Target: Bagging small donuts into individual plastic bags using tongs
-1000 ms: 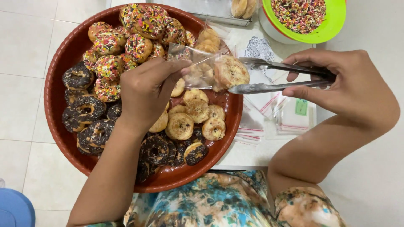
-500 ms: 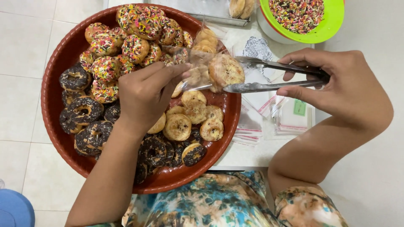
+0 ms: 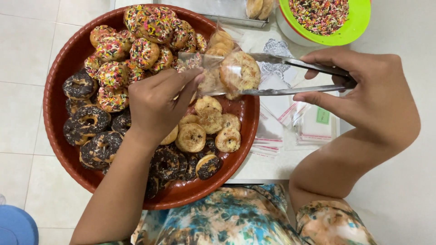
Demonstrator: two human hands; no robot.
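hands (image 3: 159, 102) bag donut (image 3: 240, 72) with tongs (image 3: 290, 75).

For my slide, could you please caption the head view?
Right hand tongs a doughnut into the left hand's bag.

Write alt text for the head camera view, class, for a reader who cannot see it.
The right hand grips metal tongs that push a plain donut into a clear bag held by the left hand, above a red tray of sprinkled, chocolate and plain donuts.
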